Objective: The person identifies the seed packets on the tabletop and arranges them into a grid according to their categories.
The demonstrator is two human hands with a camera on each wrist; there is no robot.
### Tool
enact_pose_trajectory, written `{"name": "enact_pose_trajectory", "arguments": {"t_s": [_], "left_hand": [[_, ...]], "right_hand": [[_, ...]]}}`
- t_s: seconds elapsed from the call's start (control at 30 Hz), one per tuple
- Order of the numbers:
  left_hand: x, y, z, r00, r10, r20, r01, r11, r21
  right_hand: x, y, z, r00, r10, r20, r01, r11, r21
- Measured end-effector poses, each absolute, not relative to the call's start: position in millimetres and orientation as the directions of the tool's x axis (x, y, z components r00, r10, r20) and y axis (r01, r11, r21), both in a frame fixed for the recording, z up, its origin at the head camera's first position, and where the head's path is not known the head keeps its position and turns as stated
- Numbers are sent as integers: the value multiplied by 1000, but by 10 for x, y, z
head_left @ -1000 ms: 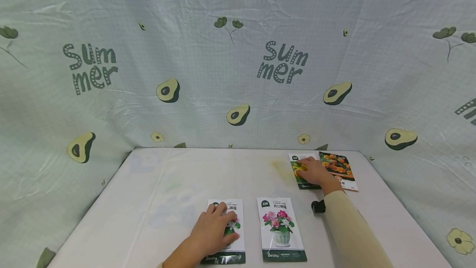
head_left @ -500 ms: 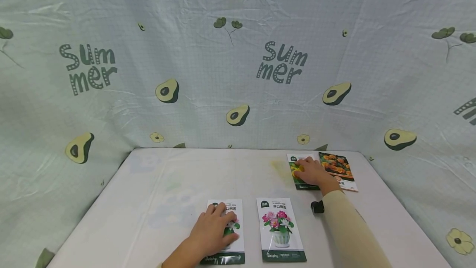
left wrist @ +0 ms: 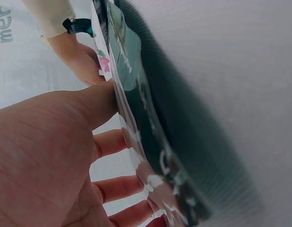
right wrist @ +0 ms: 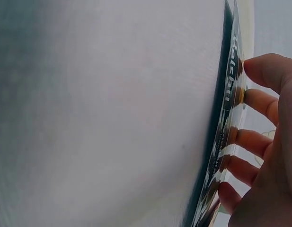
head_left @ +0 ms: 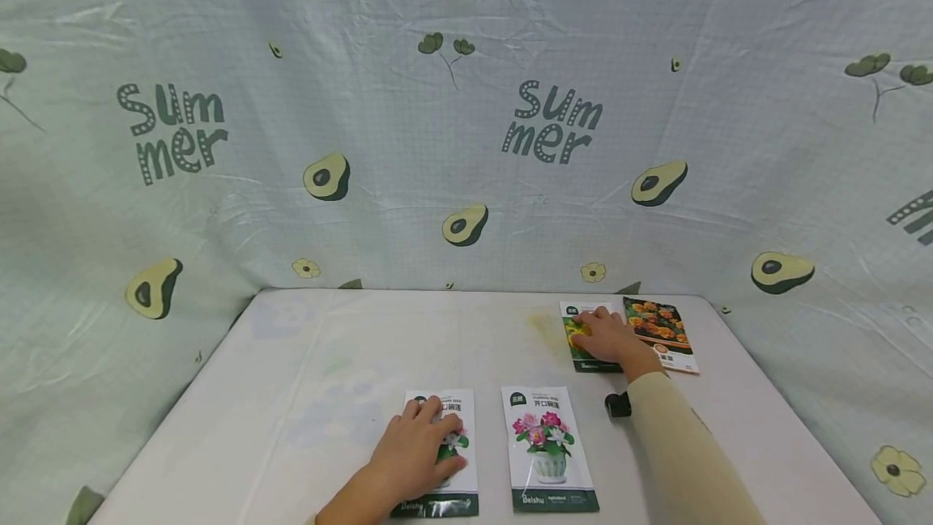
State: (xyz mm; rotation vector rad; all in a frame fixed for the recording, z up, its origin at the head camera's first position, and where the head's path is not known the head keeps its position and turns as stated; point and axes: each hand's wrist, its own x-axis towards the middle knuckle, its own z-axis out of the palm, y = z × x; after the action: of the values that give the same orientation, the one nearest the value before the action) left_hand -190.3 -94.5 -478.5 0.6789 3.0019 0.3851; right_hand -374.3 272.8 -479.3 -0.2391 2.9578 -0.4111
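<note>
My left hand rests with spread fingers on a white and dark green flower seed packet at the front middle of the table. In the left wrist view its fingertips meet the glossy face of that packet. At the back right, the fingertips of my right hand press on another seed packet, green with yellow flowers and partly covered by the hand. The right wrist view has the thumb and fingers of this hand spread along the packet, over its "Beishu" band.
A seed packet picturing pink flowers in a pot lies just right of the left hand's packet. Beside the right hand is an orange-flower packet, partly behind the wrist. A patterned curtain borders the white table at back and sides.
My right hand has slid slightly left with the yellow-flower packet under it, and the packet's lower edge has swung a little left. My left hand stays put on its packet.
</note>
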Motion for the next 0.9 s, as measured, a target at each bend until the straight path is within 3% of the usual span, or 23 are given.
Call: {"name": "enact_pose_trajectory", "arguments": {"t_s": [0.9], "left_hand": [[-1901,-951,-4751,-904,427,23,419,874,246]], "right_hand": [[-3748,2565,-4786,-976,-162,-146,-119,956,-268]]}}
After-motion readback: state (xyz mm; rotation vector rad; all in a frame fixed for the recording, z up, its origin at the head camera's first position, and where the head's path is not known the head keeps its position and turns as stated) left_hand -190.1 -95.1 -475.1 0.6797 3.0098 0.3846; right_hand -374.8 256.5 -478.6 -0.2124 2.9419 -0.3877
